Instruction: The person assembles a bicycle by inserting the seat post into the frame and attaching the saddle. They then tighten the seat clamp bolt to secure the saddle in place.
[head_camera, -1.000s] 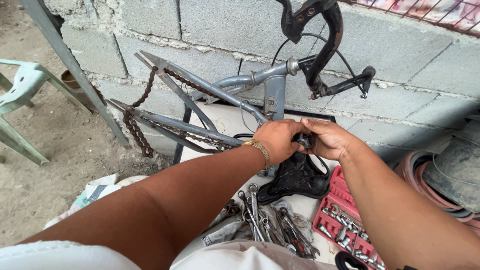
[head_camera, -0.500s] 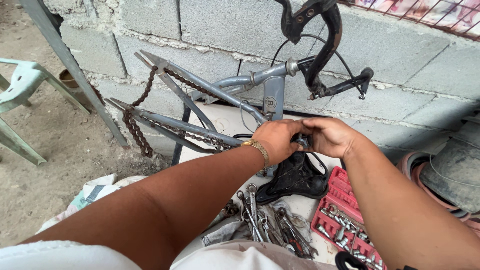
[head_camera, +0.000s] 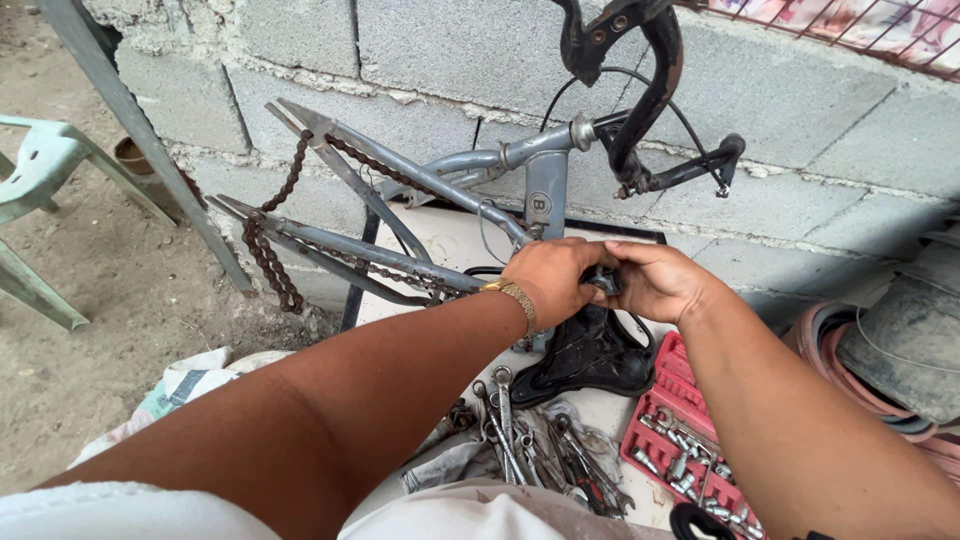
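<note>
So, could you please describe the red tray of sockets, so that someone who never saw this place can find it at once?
Start at the upside-down grey bicycle frame leaning by the block wall. Below it lies the black saddle, under the left hand and right hand. Right of the saddle, under the right forearm, is the red tray: the loose wrenches beside it lie bare, while its shiny sockets sit in rows.

Grey bike frame (head_camera: 440, 180) sits upside down w/ rusty chain (head_camera: 270, 240) hanging off rear end. Black saddle (head_camera: 585, 355) rests on white surface below, small dark part (head_camera: 604, 283) just above it, at seat post.
</note>
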